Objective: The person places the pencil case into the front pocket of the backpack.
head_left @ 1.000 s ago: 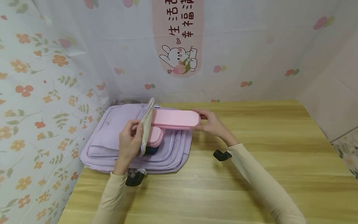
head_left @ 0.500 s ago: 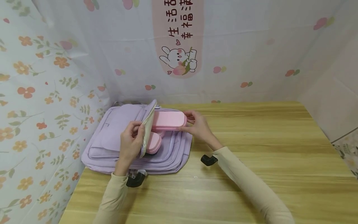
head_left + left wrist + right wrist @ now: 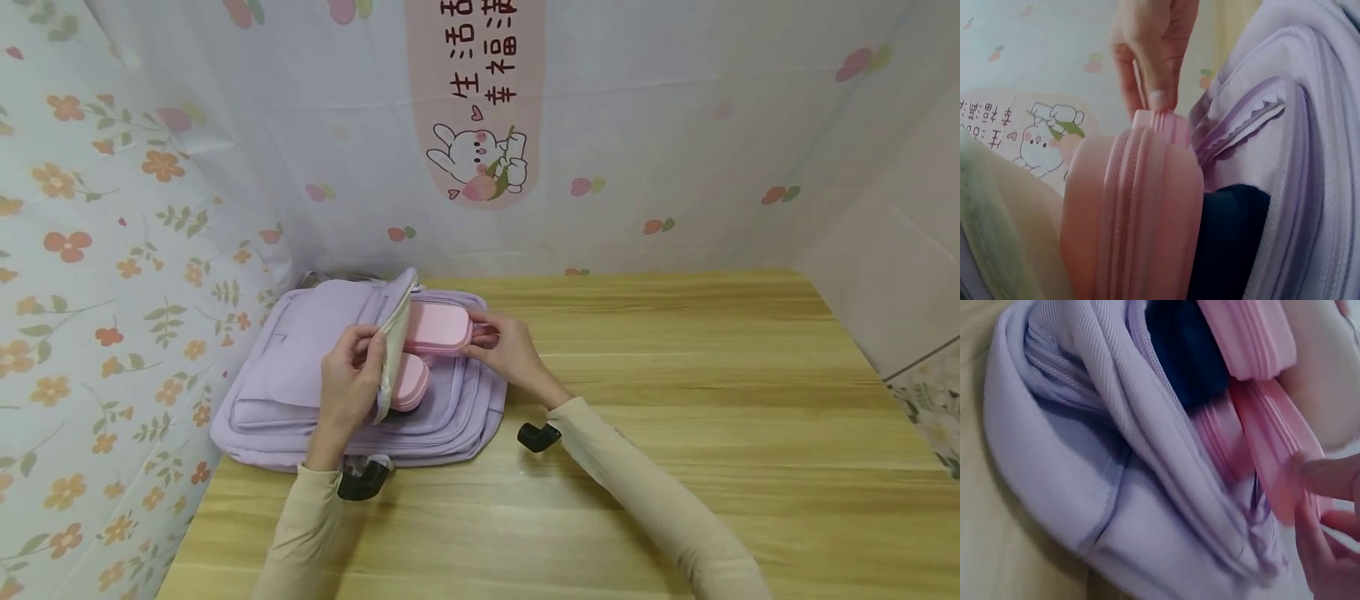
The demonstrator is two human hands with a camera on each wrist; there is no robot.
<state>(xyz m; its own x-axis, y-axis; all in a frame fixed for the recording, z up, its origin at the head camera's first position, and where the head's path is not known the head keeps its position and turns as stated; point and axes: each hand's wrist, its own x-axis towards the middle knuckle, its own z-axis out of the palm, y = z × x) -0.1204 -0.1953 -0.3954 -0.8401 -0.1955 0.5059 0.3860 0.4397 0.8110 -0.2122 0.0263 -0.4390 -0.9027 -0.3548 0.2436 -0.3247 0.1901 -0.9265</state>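
A lavender backpack (image 3: 300, 350) lies on the table with its front compartment unzipped. My left hand (image 3: 351, 375) pinches the edge of its cream-lined flap (image 3: 393, 350) and keeps it lifted. In my right hand (image 3: 510, 350) is the end of a long pink zip case (image 3: 438, 325), pinched between thumb and fingers; its other end is hidden behind the flap. Below it a second pink zip case (image 3: 411, 382) sticks out of the opening. The right wrist view shows another pink zipped piece (image 3: 1225, 434) underneath, beside a dark navy item (image 3: 1188, 353).
The wooden table (image 3: 675, 400) extends to the right of the backpack. A white printed curtain (image 3: 637, 125) hangs behind it, and a floral cloth (image 3: 112, 292) stands close along the left side. Black wrist mounts (image 3: 538, 437) jut out from both forearms.
My right hand has moved left with the long pink zip case, which now sits deeper in the backpack. The second pink case has shifted slightly. My left hand stays on the flap.
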